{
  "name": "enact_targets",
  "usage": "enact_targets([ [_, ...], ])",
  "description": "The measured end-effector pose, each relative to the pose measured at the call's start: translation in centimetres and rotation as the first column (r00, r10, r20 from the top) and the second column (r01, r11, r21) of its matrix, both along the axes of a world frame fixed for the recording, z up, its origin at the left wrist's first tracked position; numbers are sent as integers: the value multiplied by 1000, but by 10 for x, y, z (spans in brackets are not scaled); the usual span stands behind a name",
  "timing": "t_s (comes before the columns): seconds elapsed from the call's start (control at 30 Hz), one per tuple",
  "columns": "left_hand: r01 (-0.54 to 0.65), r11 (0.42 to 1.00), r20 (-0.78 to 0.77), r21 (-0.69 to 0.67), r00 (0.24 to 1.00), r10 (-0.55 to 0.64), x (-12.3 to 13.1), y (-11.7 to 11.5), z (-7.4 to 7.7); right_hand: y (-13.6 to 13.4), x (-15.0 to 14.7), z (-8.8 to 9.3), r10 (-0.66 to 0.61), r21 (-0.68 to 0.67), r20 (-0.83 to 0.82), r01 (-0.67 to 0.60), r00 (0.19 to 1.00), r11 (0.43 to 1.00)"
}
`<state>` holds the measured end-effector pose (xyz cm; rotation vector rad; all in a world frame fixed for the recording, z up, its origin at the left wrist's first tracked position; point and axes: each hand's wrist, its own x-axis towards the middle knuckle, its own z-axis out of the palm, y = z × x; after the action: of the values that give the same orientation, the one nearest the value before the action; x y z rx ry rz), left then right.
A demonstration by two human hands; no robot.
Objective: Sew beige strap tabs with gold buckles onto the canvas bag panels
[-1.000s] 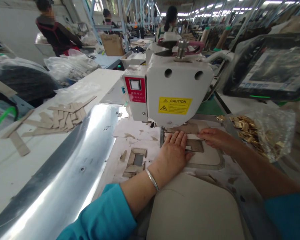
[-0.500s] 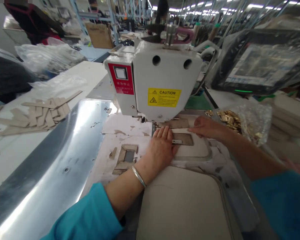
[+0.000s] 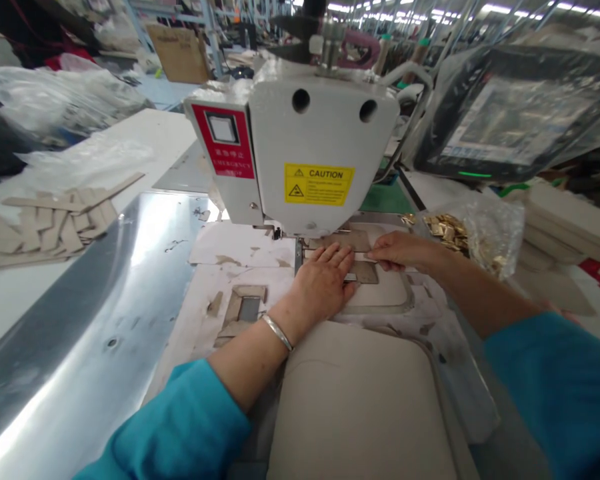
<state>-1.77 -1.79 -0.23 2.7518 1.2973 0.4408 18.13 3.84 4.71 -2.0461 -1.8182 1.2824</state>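
Factory floor with rows of ceiling lights and workstations in the far background; in the near field, a white worktable (image 3: pixel 145 143) carrying a polished metal plate (image 3: pixel 105 300) on its left half. Centre: head of an industrial sewing machine (image 3: pixel 300 143), with a red emergency-stop panel (image 3: pixel 223 140) on its left face and a yellow caution label (image 3: pixel 319 184) on its front. Below the head lies a beige template (image 3: pixel 380 293), and on it a small tan leather piece (image 3: pixel 366 271).

Left hand (image 3: pixel 323 283): flat, palm down, fingers together and extended, pressing on the template just left of the tan leather piece; a silver bangle (image 3: pixel 277 331) circles the wrist above a teal sleeve (image 3: pixel 180 427). Right hand (image 3: pixel 397 250): fingers drawn together at the far right edge of the tan leather piece, touching it; whether they pinch it cannot be told.

Left of the machine, well apart from the hands: a loose pile of beige strips (image 3: pixel 55 217) and clear plastic bags (image 3: pixel 75 100). Right of the machine: a plastic bag of gold metal fittings (image 3: pixel 460 233) near the right forearm, and farther off a plastic-wrapped control screen (image 3: pixel 520 120). Nearest the viewer lies a large beige padded panel (image 3: pixel 360 407).
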Motion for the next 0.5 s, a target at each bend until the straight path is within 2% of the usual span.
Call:
enact_targets([
  [0.1, 4, 1000, 7, 4, 1000, -4, -1, -1, 0, -2, -4, 7, 35, 146, 160, -59, 987, 987],
  [0.17, 6, 1000, 11, 8, 1000, -6, -1, -1, 0, -4, -6, 13, 57, 304, 259, -138, 964, 943],
  [0.23, 7, 1000, 15, 17, 1000, -7, -1, -1, 1, -6, -8, 15, 39, 365, 185, -106, 982, 925],
  [0.3, 7, 1000, 15, 21, 1000, -8, -1, -1, 1, -8, -7, 14, -61, 260, -61, 75, 996, 963],
  [0.4, 8, 1000, 8, 3, 1000, -8, -1, 0, 2, -11, -3, 7, -264, -10, -403, 284, 876, 959],
  [0.5, 11, 1000, -6, -21, 1000, -11, -1, 0, 3, -13, 1, 1, -357, -111, -484, 349, 799, 931],
])
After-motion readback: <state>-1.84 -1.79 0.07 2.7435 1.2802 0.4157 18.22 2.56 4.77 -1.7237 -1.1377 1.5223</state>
